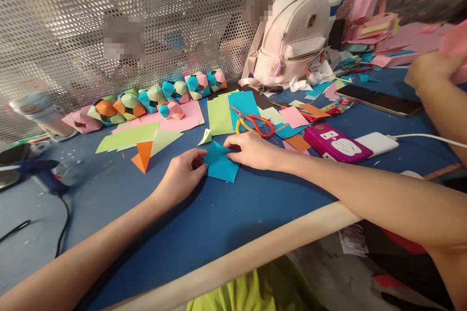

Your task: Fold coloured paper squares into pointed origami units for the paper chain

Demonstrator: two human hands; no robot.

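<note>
A perforated metal screen [83, 19] fills the upper left of the frame, behind the blue table [160, 248] I work at. Near the centre lies my square of blue paper [222, 166]. My left hand [184, 175] has its left edge between thumb and curled fingers; my right hand [251, 149] is nearly closed, thumb and forefinger on its upper right edge.

Just beyond my right hand, crowding it, are the scissors [260, 127] with red and yellow handles, partly over a larger blue sheet [245, 107]. A small pale green scrap [206, 137] sits right behind my square. Left of centre I have an orange folded piece [145, 155] beside light green sheets [127, 137], and behind them a row of folded paper balls [151, 98] running along the screen.

A glue gun [45, 175] trails its cord at the left edge, with a bottle [45, 114] above it. Upper right of centre stands a pale backpack [295, 34]. Right of my hand are a magenta power strip [333, 143], a white charger [379, 145] and a phone [379, 100]. At the right edge, another person's hand [434, 73] is beside pink paper.
</note>
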